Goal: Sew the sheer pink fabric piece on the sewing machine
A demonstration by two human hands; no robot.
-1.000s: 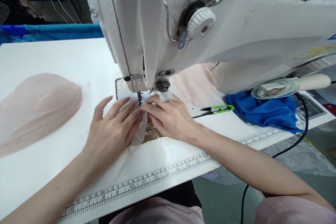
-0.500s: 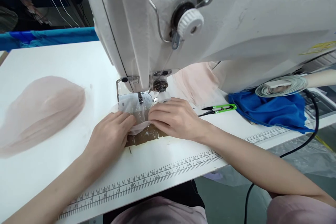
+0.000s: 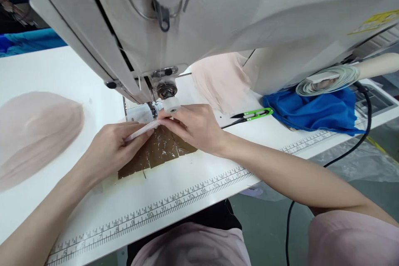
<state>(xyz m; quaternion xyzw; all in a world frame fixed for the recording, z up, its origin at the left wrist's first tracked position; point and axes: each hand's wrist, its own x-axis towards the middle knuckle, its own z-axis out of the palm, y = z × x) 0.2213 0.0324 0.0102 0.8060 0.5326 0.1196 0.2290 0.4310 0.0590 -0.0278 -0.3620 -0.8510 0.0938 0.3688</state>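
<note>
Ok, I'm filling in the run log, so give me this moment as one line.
left hand: pinching folded sheer strip | right hand: pinching strip's other end, beside presser foot | green snips: idle on table

- A white counter (image 3: 62,70) is spreading across the view, a printed ruler (image 3: 174,203) running along its near edge.
- Grey-green floor (image 3: 268,232) is showing below.
- A black cable (image 3: 343,153) is hanging over the counter's edge.

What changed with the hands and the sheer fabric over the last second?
The left hand and right hand, earlier flat on the sheer fabric piece, now pinch it folded into a narrow strip, drawn back from the needle. The snips, blue cloth and pink fabric pile stayed put.
</note>
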